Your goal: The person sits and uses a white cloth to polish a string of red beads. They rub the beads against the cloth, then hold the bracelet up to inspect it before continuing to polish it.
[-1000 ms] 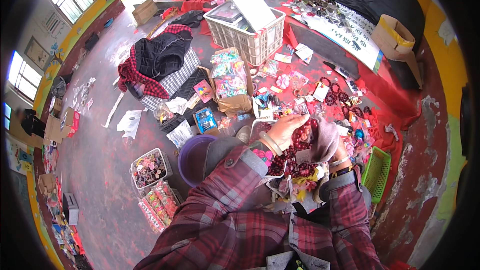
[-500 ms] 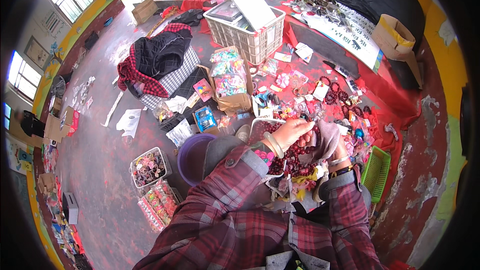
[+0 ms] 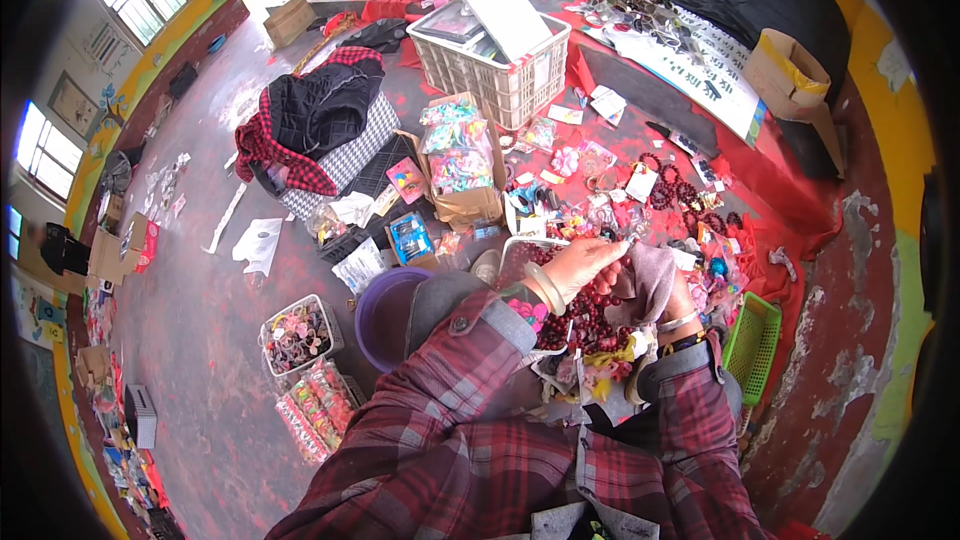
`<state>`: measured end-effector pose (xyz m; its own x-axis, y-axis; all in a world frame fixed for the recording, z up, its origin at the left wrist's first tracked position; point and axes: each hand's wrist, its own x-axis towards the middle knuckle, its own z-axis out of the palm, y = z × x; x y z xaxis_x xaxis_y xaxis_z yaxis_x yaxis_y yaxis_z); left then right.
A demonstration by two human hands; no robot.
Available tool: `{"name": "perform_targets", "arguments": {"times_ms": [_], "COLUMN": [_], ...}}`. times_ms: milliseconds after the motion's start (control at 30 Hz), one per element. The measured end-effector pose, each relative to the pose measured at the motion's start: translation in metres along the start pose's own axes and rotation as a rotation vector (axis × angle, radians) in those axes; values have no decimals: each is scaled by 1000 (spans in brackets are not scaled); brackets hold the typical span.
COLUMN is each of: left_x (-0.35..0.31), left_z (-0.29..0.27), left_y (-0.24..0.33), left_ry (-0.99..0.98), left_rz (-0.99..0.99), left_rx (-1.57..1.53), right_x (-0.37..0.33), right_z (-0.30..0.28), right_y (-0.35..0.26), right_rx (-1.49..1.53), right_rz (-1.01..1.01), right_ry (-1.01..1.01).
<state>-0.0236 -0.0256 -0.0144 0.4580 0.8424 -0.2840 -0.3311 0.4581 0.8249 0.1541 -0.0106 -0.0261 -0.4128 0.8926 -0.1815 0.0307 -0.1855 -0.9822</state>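
"Dark red beads (image 3: 600, 333), raised between the hands 1 second ago, now sit lower; the left hand (image 3: 585, 266) has turned in toward the mauve-grey cloth (image 3: 654, 275)."

"Where do the beads lie, then?"

"Bunched just below the left hand and the cloth, by the near edge of a white basket (image 3: 540, 239); a green basket (image 3: 750, 352) stands apart, to the right."

"And the grip?"

"Right hand (image 3: 681, 299) grasps the cloth, which drapes over its fingers; the left has thumb and fingers drawn close together at the cloth's edge, though I cannot tell whether anything is pinched there."

"How would you expect those beads to handle?"

"Hard, smooth and slippery, I'd judge; limp when strung, fairly weighty in a bunch; the cloth looks soft and light."

"Best hold?"

"Along the strand, several beads at once; tugging a single bead might strain the string."
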Motion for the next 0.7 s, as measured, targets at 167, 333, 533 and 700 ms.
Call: {"name": "perform_targets", "arguments": {"times_ms": [167,333,533,700], "left_x": [5,3,0,0], "left_z": [-2,1,6,4], "left_y": [-7,3,6,-1], "left_ry": [17,95,35,-57], "left_rz": [79,147,20,-55], "left_rx": [-39,-321,-285,-61], "right_x": [-8,-2,0,-6], "right_z": [14,10,-9,3], "right_y": [-27,-32,2,-33], "right_rx": [-204,-1322,-612,-1167], "right_rz": [-73,-367,-312,-315], "right_ry": [-9,144,62,144]}}
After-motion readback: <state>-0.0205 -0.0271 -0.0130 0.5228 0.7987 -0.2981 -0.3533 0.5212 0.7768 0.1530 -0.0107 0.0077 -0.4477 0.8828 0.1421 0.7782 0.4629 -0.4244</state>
